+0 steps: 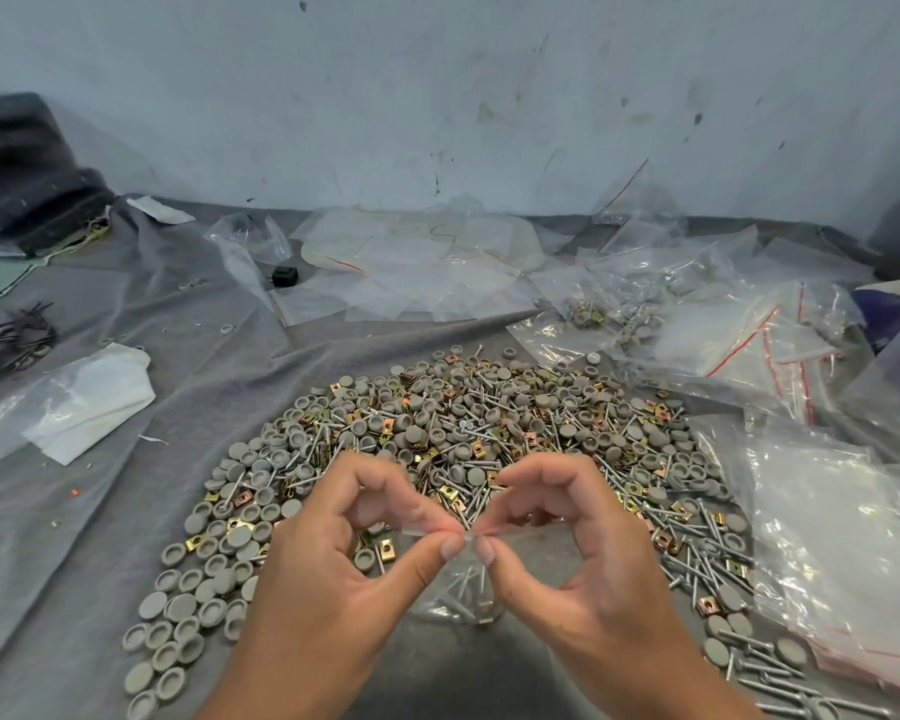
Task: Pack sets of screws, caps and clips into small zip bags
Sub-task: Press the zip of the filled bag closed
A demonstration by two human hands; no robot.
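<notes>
Zip bag (463, 574) at 6 o'clock, hanging over grey cloth, screws inside. Left hand (333, 553) and right hand (583, 553) pinch its top strip, thumbs meeting. Step likely sealing. Next: press along zip, drop bag toward filled bags (749, 345) at 2 o'clock. Parts pile (463, 433) just behind hands.

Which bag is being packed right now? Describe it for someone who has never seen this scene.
Start at the pile of caps, screws and clips on the grey cloth. At its near edge, the left hand and right hand pinch the top of a small clear bag. It alone is held, not lying flat.
</notes>
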